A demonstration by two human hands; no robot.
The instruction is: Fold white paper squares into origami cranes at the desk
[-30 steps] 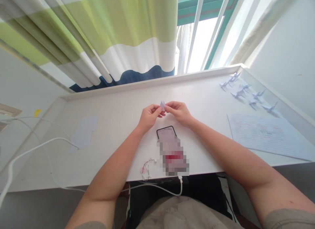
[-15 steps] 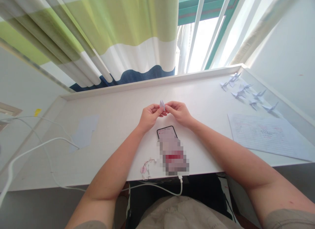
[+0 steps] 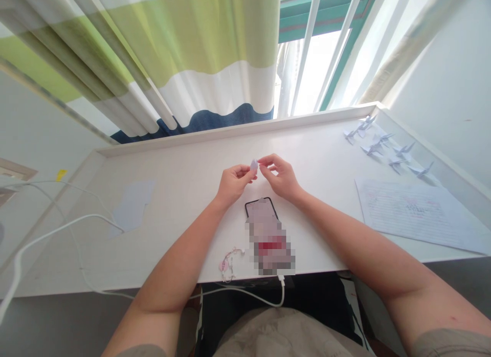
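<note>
Between the thumb and fingers of my left hand (image 3: 233, 183) is a small folded piece of white paper (image 3: 253, 165), held upright over the middle of the desk. My right hand (image 3: 282, 178) is just to its right, fingers curved and thumb apart from the index finger. Its index fingertip is at the paper's edge; whether it touches cannot be made out. Below both hands lies a phone (image 3: 264, 208), its screen mostly blurred out, with a beaded charm strap (image 3: 227, 265) at its left.
Several folded paper cranes (image 3: 402, 150) stand at the desk's back right. In front of them lie written sheets (image 3: 414, 208). Blank paper (image 3: 132, 206) is on the left, with a white cable (image 3: 57, 229) crossing near it. A raised rim (image 3: 230, 131) borders the desk (image 3: 184, 168).
My right thumb and fingers have parted and come slightly away from the folded paper. My left hand keeps its hold, and the paper has turned a little.
</note>
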